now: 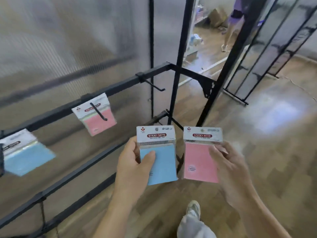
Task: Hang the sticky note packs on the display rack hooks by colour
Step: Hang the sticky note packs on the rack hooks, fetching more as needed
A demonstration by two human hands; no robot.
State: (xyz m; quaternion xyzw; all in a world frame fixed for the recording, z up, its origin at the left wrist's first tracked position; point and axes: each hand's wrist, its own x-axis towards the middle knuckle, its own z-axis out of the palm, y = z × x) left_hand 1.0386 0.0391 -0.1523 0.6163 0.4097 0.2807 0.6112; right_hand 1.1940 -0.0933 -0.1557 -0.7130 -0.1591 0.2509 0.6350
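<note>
Blue pack [158,158] in left hand [133,164], pink pack [200,157] in right hand [229,169], before black rack [120,85].

Glossy wooden floor [267,145] beneath translucent ribbed wall panels [56,40].

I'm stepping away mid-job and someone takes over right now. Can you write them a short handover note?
Left hand grips the held blue pack; right hand holds the held pink pack, both in front of the rack.
On the top bar: hung blue pack far left, hung pink pack on the next hook, bare hook further right.
Done: one blue and one pink hung.
Left: the two held packs, blue to blue, pink to pink.
</note>
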